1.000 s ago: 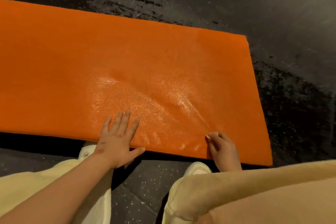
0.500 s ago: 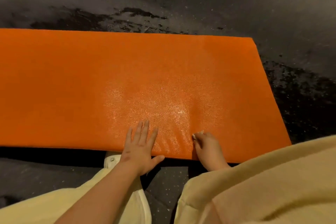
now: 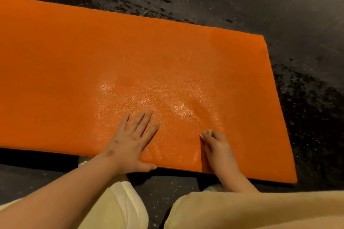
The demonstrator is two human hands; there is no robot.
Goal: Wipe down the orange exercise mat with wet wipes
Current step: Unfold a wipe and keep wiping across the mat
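So the orange mat (image 3: 130, 52) lies flat on a dark speckled floor (image 3: 307, 15), its near edge right by the person's knees (pale yellow trousers (image 3: 115, 208)). The left hand (image 3: 130, 143) rests flat on the mat near that edge, fingers straight and spread, holding nothing. The right hand (image 3: 217, 147) sits nearby, fingers curled round a small white wet wipe (image 3: 205, 133) pressed onto the mat. A shiny damp patch (image 3: 149, 98) shows just beyond both hands.

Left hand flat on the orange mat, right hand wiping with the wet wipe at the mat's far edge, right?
Not the far edge. The head view shows the right hand, wet wipe in its grip, by the orange mat's near edge. The left hand does lie flat on the mat.
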